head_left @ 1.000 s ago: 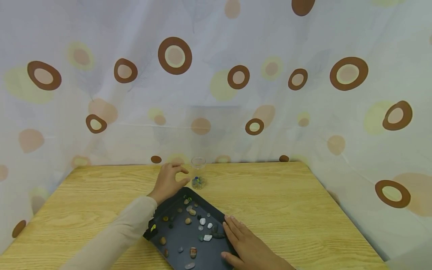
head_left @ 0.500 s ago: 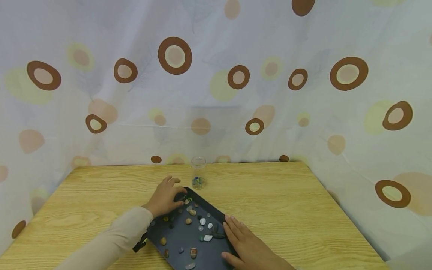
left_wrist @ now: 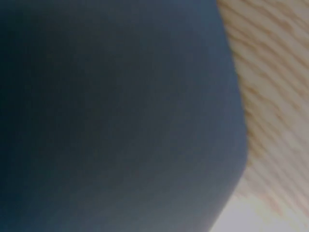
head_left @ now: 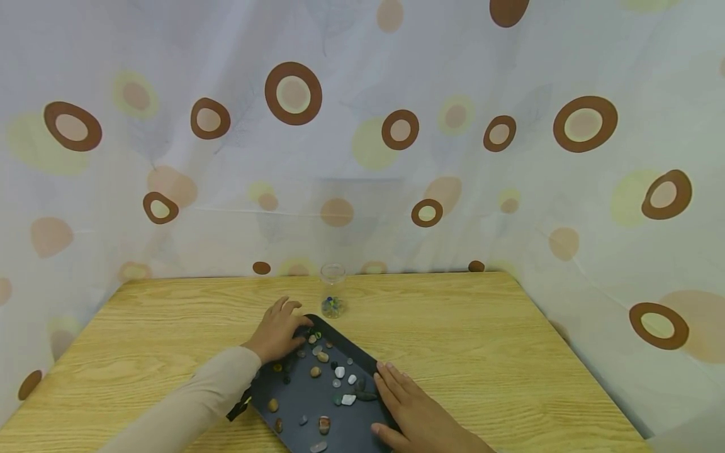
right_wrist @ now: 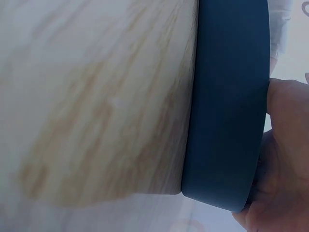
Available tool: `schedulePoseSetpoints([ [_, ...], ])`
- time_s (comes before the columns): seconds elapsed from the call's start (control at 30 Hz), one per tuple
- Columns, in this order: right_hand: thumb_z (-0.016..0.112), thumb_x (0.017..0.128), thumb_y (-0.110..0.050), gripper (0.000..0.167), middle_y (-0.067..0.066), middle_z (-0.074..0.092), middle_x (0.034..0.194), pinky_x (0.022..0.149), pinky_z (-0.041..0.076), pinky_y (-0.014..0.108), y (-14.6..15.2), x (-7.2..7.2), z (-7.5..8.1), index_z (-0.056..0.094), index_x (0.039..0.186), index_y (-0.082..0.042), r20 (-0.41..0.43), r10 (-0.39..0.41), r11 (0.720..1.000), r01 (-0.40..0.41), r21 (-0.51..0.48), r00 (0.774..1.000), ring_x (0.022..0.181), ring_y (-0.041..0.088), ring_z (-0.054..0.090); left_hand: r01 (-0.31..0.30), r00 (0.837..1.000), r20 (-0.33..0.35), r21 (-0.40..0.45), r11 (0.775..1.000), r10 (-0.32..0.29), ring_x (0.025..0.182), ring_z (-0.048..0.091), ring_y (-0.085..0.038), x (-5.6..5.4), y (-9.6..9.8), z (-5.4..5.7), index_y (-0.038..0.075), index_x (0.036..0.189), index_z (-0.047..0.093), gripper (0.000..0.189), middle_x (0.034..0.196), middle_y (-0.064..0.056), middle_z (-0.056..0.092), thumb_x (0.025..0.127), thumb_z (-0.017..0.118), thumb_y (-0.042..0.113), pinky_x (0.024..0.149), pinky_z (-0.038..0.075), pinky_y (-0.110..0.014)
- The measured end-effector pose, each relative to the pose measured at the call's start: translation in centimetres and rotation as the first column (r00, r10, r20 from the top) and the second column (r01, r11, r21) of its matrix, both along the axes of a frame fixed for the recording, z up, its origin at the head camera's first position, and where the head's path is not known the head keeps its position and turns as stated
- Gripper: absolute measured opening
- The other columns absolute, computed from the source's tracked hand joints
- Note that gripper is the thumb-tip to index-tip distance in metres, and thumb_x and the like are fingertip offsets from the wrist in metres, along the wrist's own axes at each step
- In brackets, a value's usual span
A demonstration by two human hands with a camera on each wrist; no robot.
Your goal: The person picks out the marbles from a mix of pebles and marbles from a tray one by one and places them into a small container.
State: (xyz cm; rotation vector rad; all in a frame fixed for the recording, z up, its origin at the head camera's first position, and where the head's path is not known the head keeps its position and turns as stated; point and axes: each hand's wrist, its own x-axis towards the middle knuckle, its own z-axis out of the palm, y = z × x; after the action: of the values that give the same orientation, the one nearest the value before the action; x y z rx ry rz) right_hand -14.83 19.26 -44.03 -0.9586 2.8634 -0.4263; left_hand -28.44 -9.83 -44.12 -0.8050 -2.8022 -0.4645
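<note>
A dark rectangular tray (head_left: 317, 402) lies askew on the wooden table, several small stones scattered across it, among them a white stone (head_left: 348, 399) and a reddish banded stone (head_left: 324, 425). Over its far left corner is my left hand (head_left: 274, 336), thumb and index finger reaching inside, apart from each other; nothing shows between them. Some stones near that corner are hidden. My right hand (head_left: 421, 415) rests along the right rim, fingers straight, thumb over the inside. In the right wrist view the tray's outer wall (right_wrist: 227, 106) stands before this hand.
A clear glass jar (head_left: 333, 290) with colourful beads at its bottom stands just behind the tray's far corner. The wooden table (head_left: 481, 352) reaches back to a patterned curtain (head_left: 362, 157). A black strap (head_left: 238, 410) hangs near the left wrist.
My left hand has come down from beside the jar to the tray's far left corner, then barely moved over the last half second. The right hand has stayed on the rim.
</note>
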Motion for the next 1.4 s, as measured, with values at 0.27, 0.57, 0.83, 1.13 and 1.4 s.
schedulePoseSetpoints([
  [0.27,0.041,0.099,-0.053,0.074,0.017,0.021,0.157,0.11,0.028,0.053,-0.1,0.1,0.0,0.029,0.149,0.0,-0.03,0.006,1.0,-0.006,0.016,1.0,0.143,0.036,0.022,-0.008,1.0,-0.015,0.005,1.0,0.008,0.132,0.035,-0.048,-0.3,0.0,-0.4,0.015,0.092,0.074,0.015,0.128,-0.02,0.054,0.079,0.079,0.011,0.104,0.033,-0.063],
  [0.57,0.039,0.099,-0.053,0.074,0.018,0.021,0.157,0.11,0.029,0.053,0.1,0.1,-0.1,0.029,0.149,0.001,-0.05,0.017,1.0,-0.017,0.012,0.999,0.143,0.035,0.022,-0.005,0.998,-0.063,-0.019,1.0,0.004,0.129,0.039,-0.048,-0.4,0.2,-0.5,0.018,0.084,0.072,0.011,0.125,-0.019,0.056,0.078,0.08,0.015,0.101,0.036,-0.063],
  [0.83,0.039,0.099,-0.052,0.074,0.018,0.02,0.157,0.111,0.027,0.053,0.1,0.1,-0.1,0.029,0.149,0.001,-0.034,0.016,1.0,-0.015,0.006,0.999,0.144,0.035,0.02,-0.005,0.998,-0.06,-0.041,0.999,0.003,0.129,0.038,-0.048,-0.3,0.0,-0.6,0.018,0.082,0.07,0.01,0.126,-0.019,0.056,0.079,0.08,0.02,0.1,0.035,-0.064],
  [1.13,0.037,0.099,-0.055,0.075,0.018,0.021,0.157,0.111,0.028,0.052,0.2,0.1,-0.1,0.029,0.149,0.001,-0.04,0.013,1.0,-0.012,0.013,0.999,0.144,0.035,0.021,0.045,0.996,-0.08,-0.027,0.999,-0.047,0.127,0.039,-0.049,0.5,-0.9,1.4,0.02,0.078,0.067,0.012,0.129,-0.021,0.054,0.08,0.078,0.023,0.096,0.037,-0.066],
  [1.4,0.038,0.099,-0.053,0.074,0.017,0.02,0.157,0.112,0.026,0.052,0.1,0.1,0.1,0.028,0.149,0.001,-0.017,0.012,1.0,-0.011,0.005,1.0,0.144,0.035,0.02,0.067,0.991,-0.123,0.063,0.996,-0.058,0.126,0.041,-0.049,0.4,-0.2,5.3,0.017,0.081,0.07,0.009,0.13,-0.021,0.054,0.081,0.078,0.023,0.094,0.038,-0.067],
])
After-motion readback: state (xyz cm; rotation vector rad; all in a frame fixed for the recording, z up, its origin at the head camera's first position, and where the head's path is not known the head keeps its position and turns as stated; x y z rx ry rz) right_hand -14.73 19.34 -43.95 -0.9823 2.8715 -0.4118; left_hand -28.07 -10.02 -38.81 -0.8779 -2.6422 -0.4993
